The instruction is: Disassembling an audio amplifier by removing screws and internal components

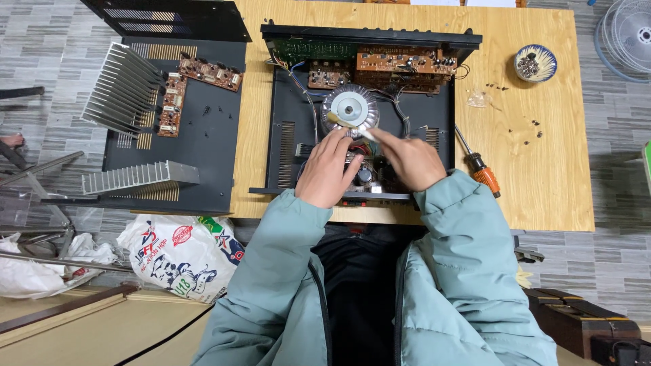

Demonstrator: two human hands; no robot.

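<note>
Matt black metal chassis (288, 146), shiny metal transformer (350, 108), smooth pale wood table (536, 169), ribbed aluminium heatsink (122, 88)

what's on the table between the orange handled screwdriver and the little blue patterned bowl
In the head view, only bare wooden table with scattered small dark screws and a clear plastic scrap.

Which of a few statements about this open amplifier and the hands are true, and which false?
1. The right hand holds a small brush over the round transformer. True.
2. The orange-handled screwdriver is in the left hand. False: it lies on the wooden table, right of the amplifier chassis.
3. A small bowl sits at the table's far right. True.
4. The finned heatsinks are mounted inside the chassis. False: they lie on the black cover panel to the left.
</note>
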